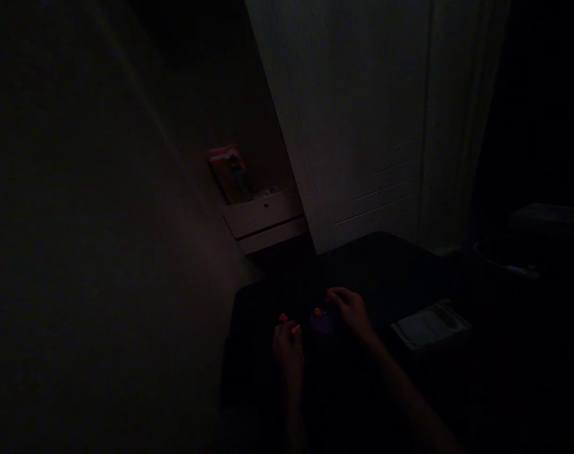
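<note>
Orange piece [295, 328] pinched in left hand [287, 345], purple disc [322, 324] beside right hand [353, 310], grip unclear

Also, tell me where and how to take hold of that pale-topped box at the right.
Probably best across its two long sides, coming from above, thumb on the near side and fingers over the far one: the pale-topped box seems to lie flat, longer than wide. The dark hides its exact depth.

The room is very dark. A big plain wall [102, 252] fills the left side. A pale door [353, 113] leans at a slant in the picture, far off. Left of it is a light drawer unit [268, 217] with 1 round knob.
</note>
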Available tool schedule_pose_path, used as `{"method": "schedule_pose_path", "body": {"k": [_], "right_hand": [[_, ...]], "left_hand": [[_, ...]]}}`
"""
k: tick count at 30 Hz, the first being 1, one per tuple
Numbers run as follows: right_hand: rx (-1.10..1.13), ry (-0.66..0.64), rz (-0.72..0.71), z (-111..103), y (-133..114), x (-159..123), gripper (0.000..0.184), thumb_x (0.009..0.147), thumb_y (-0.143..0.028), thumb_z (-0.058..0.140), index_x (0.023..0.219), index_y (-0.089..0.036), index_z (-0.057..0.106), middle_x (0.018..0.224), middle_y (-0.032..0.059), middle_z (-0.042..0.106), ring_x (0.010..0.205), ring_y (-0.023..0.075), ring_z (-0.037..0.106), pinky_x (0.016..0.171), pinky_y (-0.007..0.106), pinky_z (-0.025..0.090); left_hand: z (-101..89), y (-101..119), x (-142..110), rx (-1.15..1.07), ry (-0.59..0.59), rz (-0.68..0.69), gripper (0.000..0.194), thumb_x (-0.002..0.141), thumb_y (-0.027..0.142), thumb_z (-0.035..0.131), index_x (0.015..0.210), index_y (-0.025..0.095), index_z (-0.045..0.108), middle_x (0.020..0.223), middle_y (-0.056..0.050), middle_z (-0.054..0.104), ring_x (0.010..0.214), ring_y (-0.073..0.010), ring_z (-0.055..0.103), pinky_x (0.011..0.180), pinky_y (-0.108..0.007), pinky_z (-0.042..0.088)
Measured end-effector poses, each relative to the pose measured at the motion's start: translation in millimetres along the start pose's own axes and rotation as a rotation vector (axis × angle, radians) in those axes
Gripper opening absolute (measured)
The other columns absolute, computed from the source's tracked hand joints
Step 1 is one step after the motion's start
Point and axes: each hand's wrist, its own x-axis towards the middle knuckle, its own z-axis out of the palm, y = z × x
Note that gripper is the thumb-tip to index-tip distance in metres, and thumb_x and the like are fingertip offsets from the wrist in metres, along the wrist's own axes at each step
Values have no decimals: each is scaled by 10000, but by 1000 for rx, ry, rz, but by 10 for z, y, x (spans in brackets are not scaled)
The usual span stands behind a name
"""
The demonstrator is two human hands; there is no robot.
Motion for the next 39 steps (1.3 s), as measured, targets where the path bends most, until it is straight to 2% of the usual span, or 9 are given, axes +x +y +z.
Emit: {"method": "schedule_pose_path", "body": {"k": [4,6,9,12,16,21,26,33,39], "right_hand": [[-182,-343,-103,-183,-89,-5,361,916,-483,580,820,-192,770,823,76,791,751,230,733,698,315,523],[-203,-488,-64,-250,-162,-49,360,930,-490,593,839,-195,780,788,57,784,622,195,697,593,280,488],[-192,-579,-15,-298,-230,-143,344,922,-497,651,809,-205,792,672,21,747,464,147,613,474,240,403],[-127,-583,-6,-290,-221,-222,214,843,-432,742,869,-242,836,650,-7,748,444,126,583,426,210,358],[-82,-588,53,-246,-174,-254,256,812,-417,749,1001,-279,854,658,-17,765,425,118,556,399,204,359],[-137,-460,-12,-228,-174,-229,166,744,-347,792,885,-286,855,741,5,803,564,181,669,470,226,422],[-234,-454,-50,-211,-82,-202,173,793,-305,759,939,-303,852,822,16,825,618,200,709,532,245,454],[-525,-394,-99,-132,11,-203,230,928,-269,674,1100,-298,822,1077,71,826,935,267,764,775,308,514],[-645,-347,-64,-161,-107,-187,203,1013,-288,597,1074,-262,788,1054,100,811,952,248,745,774,289,473]], "left_hand": [[19,-3,-4,0,26,-16,207,867,312,606,929,182,755,1014,-127,722,973,-279,704,902,-443,572],[21,17,-14,6,33,-14,206,871,297,597,942,185,755,1025,-123,725,988,-277,702,915,-442,568],[11,51,-22,17,40,-17,199,868,296,608,942,183,755,1026,-124,729,999,-281,702,928,-449,565],[-6,71,-20,34,30,-23,183,857,286,621,928,187,757,1009,-118,733,993,-282,704,933,-450,562],[-11,62,-20,19,22,-34,173,858,279,626,927,189,757,986,-109,731,966,-268,706,913,-430,568],[2,67,-35,-3,32,-23,161,865,292,647,923,186,752,969,-103,723,932,-260,707,888,-418,578],[-9,123,-55,-2,42,-29,139,868,262,646,929,186,746,986,-99,731,961,-256,706,911,-414,566],[-50,202,-57,-21,13,-46,148,881,290,657,909,179,750,961,-93,732,851,-223,701,803,-362,572],[-48,207,-43,34,7,-24,110,857,244,665,889,184,752,977,-95,744,962,-257,698,893,-403,551]]}}
